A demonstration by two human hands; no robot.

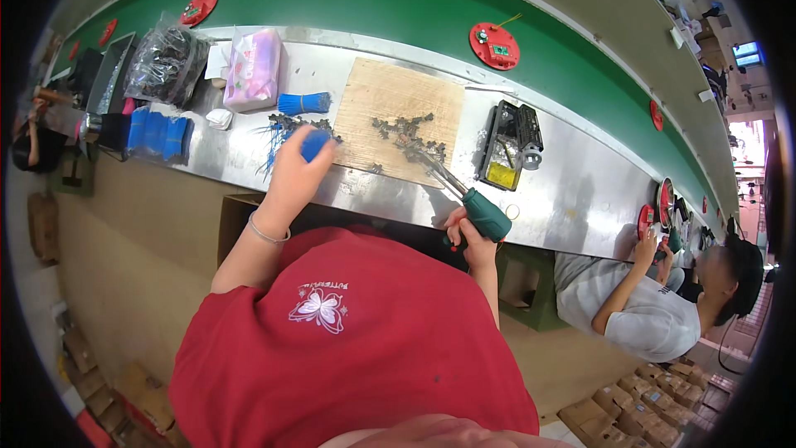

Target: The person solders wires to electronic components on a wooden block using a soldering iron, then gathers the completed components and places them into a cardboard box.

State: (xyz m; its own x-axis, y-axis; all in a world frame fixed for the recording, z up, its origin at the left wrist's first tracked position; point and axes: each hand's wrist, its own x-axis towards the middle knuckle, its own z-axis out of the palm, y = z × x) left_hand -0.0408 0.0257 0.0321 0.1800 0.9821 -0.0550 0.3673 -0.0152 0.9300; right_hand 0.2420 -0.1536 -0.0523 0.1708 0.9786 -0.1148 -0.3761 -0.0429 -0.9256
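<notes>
My left hand (pixel 300 168) is raised at the left side of the wooden board (pixel 358 87), thumb and fingers closed round a rounded blue thing (pixel 314 146) too blurred to name. Beneath and beside it lie loose blue wires (pixel 271 148) with small dark parts on their ends. At the board's near right edge, my right hand (pixel 470 237) grips a green pistol-shaped soldering gun (pixel 485 212). Its metal front points up and left, toward a scatter of small dark parts (pixel 406 128) on the board. A tied bundle of blue wires (pixel 304 104) rests behind my left hand.
Right of the board stands a black tray (pixel 497 137) with a yellow sponge (pixel 501 175). At left are a pink tissue pack (pixel 252 70), a plastic bag of dark parts (pixel 168 62) and blue wire bundles (pixel 157 134). A co-worker (pixel 647 307) sits along the bench at right.
</notes>
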